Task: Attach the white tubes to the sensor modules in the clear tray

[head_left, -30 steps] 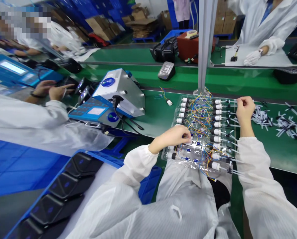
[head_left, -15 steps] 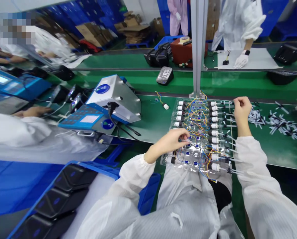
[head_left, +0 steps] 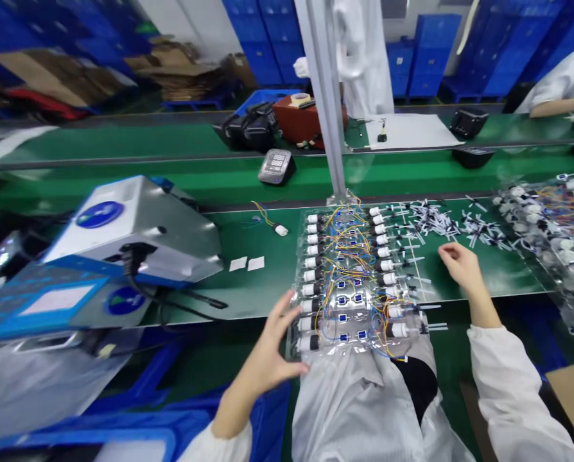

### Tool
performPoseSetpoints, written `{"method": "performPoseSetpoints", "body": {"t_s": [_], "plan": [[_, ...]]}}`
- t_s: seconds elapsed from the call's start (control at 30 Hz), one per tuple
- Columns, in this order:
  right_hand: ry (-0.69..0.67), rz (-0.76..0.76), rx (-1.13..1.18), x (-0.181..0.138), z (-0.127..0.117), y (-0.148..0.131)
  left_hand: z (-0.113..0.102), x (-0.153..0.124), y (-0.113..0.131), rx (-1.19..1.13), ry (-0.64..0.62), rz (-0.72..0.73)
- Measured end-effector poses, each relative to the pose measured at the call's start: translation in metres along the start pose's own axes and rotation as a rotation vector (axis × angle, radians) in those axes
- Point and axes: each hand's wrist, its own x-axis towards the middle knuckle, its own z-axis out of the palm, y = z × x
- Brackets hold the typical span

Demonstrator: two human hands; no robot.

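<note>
A clear plastic tray (head_left: 332, 350) lies at the bench's front edge, jutting over my lap. In its two columns sit small white cylinders (head_left: 308, 290) with black ends, joined to yellow, blue and orange wires (head_left: 347, 240) and small blue boards (head_left: 357, 298). White tubes with black connectors (head_left: 419, 280) stick out from its right side. My left hand (head_left: 265, 356) is spread at the tray's lower left corner, fingertips at its edge; whether they touch is unclear. To the right of the tray my right hand (head_left: 463, 266) hovers over the bench, fingers curled together, nothing visible in them.
Two white paper slips (head_left: 247, 264) and a loose wired cylinder (head_left: 280, 230) lie left of the tray. A blue-and-silver tester (head_left: 176, 237) stands farther left. Loose tube connectors (head_left: 434, 219) and another filled tray (head_left: 566, 256) are at right. A metal post (head_left: 323, 96) rises behind.
My view has turned right. My left hand has moved off the tray's middle to its left edge and opened. Two paper slips now lie on the bench. My right hand has moved away from the tubes.
</note>
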Motion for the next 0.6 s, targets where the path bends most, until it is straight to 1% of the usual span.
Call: {"method": "performPoseSetpoints", "body": {"t_s": [0.03, 0.07, 0.1, 0.17, 0.2, 0.27, 0.33, 0.37, 0.43, 0.47, 0.5, 0.53, 0.57, 0.6], "plan": [[-0.031, -0.006, -0.068, 0.002, 0.004, 0.001, 0.013, -0.009, 0.006, 0.036, -0.035, 0.051], [-0.047, -0.030, -0.133, 0.005, 0.010, 0.000, 0.024, -0.014, 0.009, 0.077, -0.021, 0.080], [-0.054, -0.060, -0.199, 0.009, 0.017, -0.003, 0.035, -0.015, 0.010, 0.102, 0.008, 0.098], [-0.054, -0.093, -0.330, 0.020, 0.031, -0.012, 0.049, -0.009, 0.009, 0.121, 0.079, 0.131], [-0.060, -0.088, -0.384, 0.025, 0.037, -0.017, 0.052, -0.003, 0.007, 0.117, 0.098, 0.148], [-0.087, -0.052, -0.428, 0.034, 0.042, -0.025, 0.052, 0.012, 0.007, 0.109, 0.089, 0.174], [-0.076, -0.020, -0.366, 0.037, 0.034, -0.031, 0.045, 0.024, 0.012, 0.096, 0.075, 0.164], [-0.030, -0.013, -0.306, 0.034, 0.026, -0.034, 0.040, 0.028, 0.017, 0.075, 0.088, 0.147], [0.127, -0.016, -0.151, 0.018, 0.006, -0.046, 0.030, 0.031, 0.029, -0.019, 0.168, 0.103], [0.200, -0.026, -0.063, 0.004, -0.002, -0.056, 0.026, 0.031, 0.036, -0.095, 0.224, 0.070], [0.222, -0.044, 0.035, -0.014, -0.008, -0.069, 0.023, 0.030, 0.045, -0.189, 0.273, 0.033], [0.170, -0.079, 0.123, -0.034, -0.010, -0.084, 0.021, 0.031, 0.054, -0.299, 0.306, -0.002], [0.119, -0.147, 0.186, -0.058, -0.008, -0.101, 0.021, 0.032, 0.064, -0.417, 0.321, -0.031], [-0.001, -0.226, 0.229, -0.082, -0.002, -0.118, 0.022, 0.034, 0.073, -0.536, 0.322, -0.048]]}}
